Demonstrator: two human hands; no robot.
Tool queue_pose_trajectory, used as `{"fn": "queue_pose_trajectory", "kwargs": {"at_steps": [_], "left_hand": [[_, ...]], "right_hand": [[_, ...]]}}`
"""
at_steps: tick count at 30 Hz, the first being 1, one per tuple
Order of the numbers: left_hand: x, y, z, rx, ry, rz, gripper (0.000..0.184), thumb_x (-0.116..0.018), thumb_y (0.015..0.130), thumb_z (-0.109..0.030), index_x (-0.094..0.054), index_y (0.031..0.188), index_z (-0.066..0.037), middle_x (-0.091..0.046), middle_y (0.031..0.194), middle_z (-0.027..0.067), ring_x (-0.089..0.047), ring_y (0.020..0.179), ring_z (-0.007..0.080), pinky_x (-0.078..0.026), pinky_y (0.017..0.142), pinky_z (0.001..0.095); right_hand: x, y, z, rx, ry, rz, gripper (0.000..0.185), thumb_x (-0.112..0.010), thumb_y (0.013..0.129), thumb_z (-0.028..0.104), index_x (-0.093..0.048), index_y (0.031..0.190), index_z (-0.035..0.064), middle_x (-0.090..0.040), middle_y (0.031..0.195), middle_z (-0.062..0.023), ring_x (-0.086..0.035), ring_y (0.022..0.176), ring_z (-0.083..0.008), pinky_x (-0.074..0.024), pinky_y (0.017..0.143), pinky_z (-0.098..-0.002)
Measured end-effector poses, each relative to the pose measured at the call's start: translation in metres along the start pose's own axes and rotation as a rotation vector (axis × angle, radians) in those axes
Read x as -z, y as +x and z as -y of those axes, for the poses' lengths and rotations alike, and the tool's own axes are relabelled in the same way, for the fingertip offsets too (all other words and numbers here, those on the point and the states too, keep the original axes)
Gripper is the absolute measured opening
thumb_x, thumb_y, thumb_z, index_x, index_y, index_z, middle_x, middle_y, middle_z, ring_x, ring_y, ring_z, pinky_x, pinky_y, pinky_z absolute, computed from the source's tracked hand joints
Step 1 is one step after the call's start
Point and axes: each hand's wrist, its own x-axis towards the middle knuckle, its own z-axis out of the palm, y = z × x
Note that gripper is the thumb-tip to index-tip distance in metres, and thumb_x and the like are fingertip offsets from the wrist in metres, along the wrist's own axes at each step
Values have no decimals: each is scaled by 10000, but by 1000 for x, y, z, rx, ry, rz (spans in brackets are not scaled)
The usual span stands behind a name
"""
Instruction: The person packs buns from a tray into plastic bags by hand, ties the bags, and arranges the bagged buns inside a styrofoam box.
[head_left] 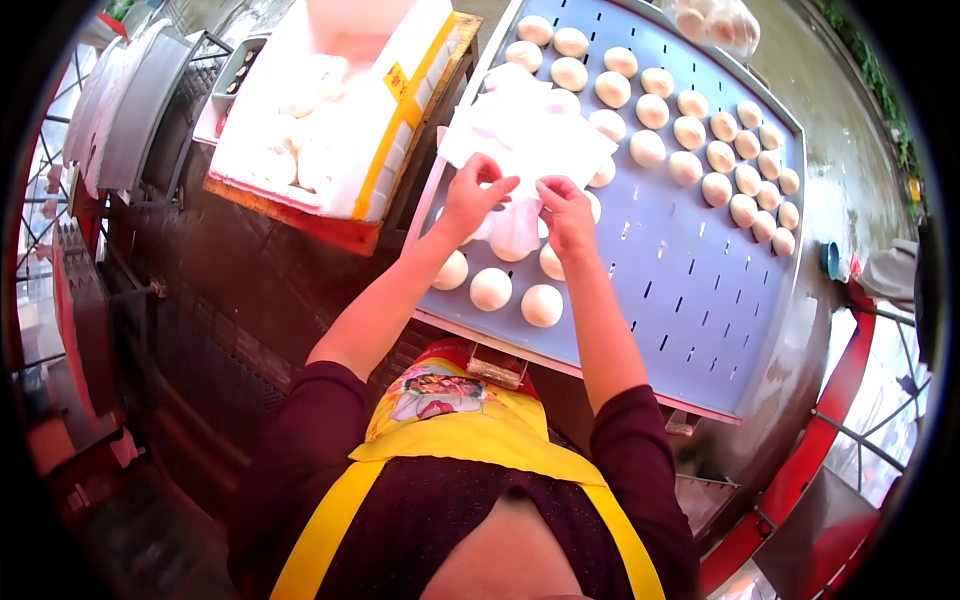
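Note:
My left hand (473, 203) and my right hand (567, 214) are close together over the left part of a blue slotted tray. Both have their fingers pinched on a thin white plastic bag (520, 125), which spreads away from me and hangs down between them. The bag is overexposed, so its opening and any contents cannot be made out. Partly covered by it are several pale round pieces, bun-like or fruit-like. Three of these pieces (490, 289) lie uncovered along the tray's near left edge.
More pale pieces (689, 132) sit in rows across the far and right parts of the blue tray (690, 330). To the left, a white foam box (375, 170) with yellow tape holds similar pieces. A filled clear bag (722, 25) lies beyond the tray. Metal racking (165, 110) stands far left.

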Motion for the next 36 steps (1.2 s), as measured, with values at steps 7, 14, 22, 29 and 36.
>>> {"fn": "queue_pose_trajectory", "kwargs": {"at_steps": [7, 14, 22, 29, 36], "left_hand": [[8, 4, 35, 539, -756, 167, 453, -686, 880, -223, -487, 1235, -24, -571, 1165, 156, -593, 1054, 253, -493, 900, 373], [-20, 15, 37, 411, -538, 197, 547, -686, 868, -162, -436, 1340, -46, -601, 1104, 63, -595, 974, 175, -467, 884, 359], [-40, -4, 41, 681, -894, 237, 264, -628, 894, -63, -532, 1115, 44, -608, 1061, 136, -632, 963, 252, -536, 901, 406], [-55, -18, 12, 566, -690, 155, 124, -676, 866, -94, -651, 948, -4, -664, 888, 51, -640, 802, 150, -558, 743, 282], [-87, -49, -16, 191, -52, 16, 173, -746, 798, -128, -622, 850, -19, -606, 770, 22, -532, 683, 88, -443, 587, 241]], "right_hand": [[13, -32, 17, 269, -49, -139, 79, -640, 874, 14, -632, 952, 3, -623, 836, -32, -584, 717, -111, -492, 659, -239], [36, -67, 18, 157, 219, -202, 67, -603, 898, 4, -598, 965, 12, -604, 853, -40, -558, 697, -128, -495, 680, -274], [59, -92, 21, 268, 140, -237, 66, -603, 901, 2, -609, 965, 18, -619, 891, -39, -590, 784, -126, -512, 747, -270], [76, -102, 13, 255, 46, -206, 66, -621, 891, 0, -620, 955, 16, -622, 889, -33, -586, 776, -112, -517, 726, -250], [100, -117, 40, 367, -814, -199, 212, -686, 860, 141, -634, 1012, 2, -620, 871, -39, -564, 735, -100, -462, 628, -229]]}}
